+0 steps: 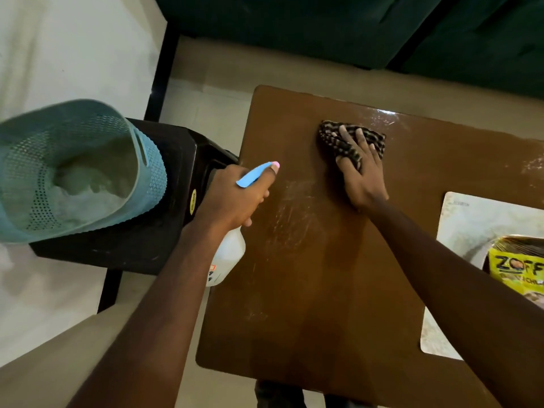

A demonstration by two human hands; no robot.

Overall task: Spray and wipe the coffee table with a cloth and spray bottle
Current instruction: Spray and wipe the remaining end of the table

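Note:
The brown coffee table (318,290) fills the middle of the view, with pale smears and a wet sheen near its far edge. My left hand (238,198) grips the neck of a white spray bottle (228,257) with a blue trigger head and pink nozzle, held over the table's left edge. My right hand (360,175) presses flat on a dark checked cloth (332,142) bunched on the far part of the tabletop, fingers spread over it.
A teal perforated basket (73,169) sits on a black stool (164,225) left of the table. A pale placemat (459,231) with a yellow packet (518,266) lies at the table's right edge. A dark green sofa (353,30) runs along the back.

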